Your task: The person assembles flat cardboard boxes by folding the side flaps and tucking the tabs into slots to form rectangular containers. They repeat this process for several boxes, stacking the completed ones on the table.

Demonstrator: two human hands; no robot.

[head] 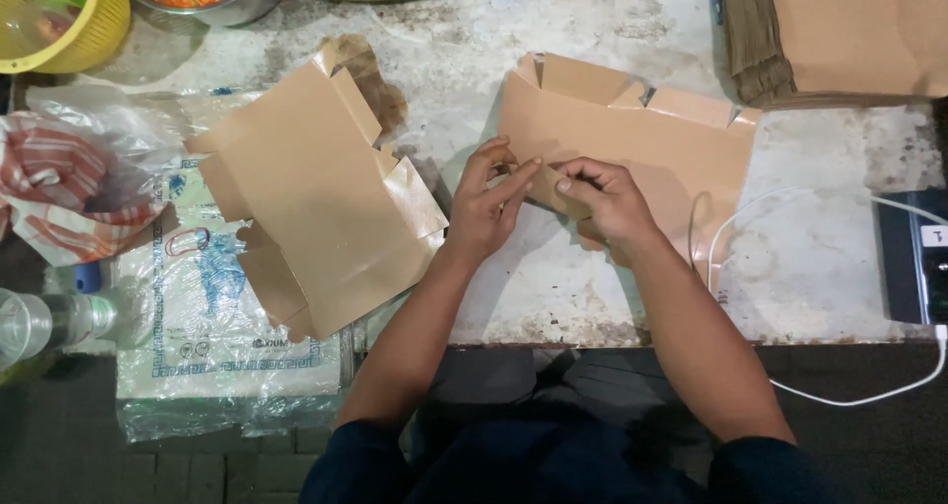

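now we see both hands meeting at the near flap of the flat brown box blank [632, 139] lying on the counter [829, 267]; left hand [486, 206] and right hand [604, 196] fingers pinch that flap, likely to crease it, another blank [316, 198] waiting alongside.

Both cardboard boxes, the flat one [316, 203] and the half-folded one [632, 134], are matt brown paperboard, smooth-looking. The table [820, 257] is pale stone or concrete, rough, stained and pitted. Crinkly clear plastic bags [197, 356] look glossy, the bowl [232, 5] is shiny metal, and the basket [89, 30] is yellow plastic.
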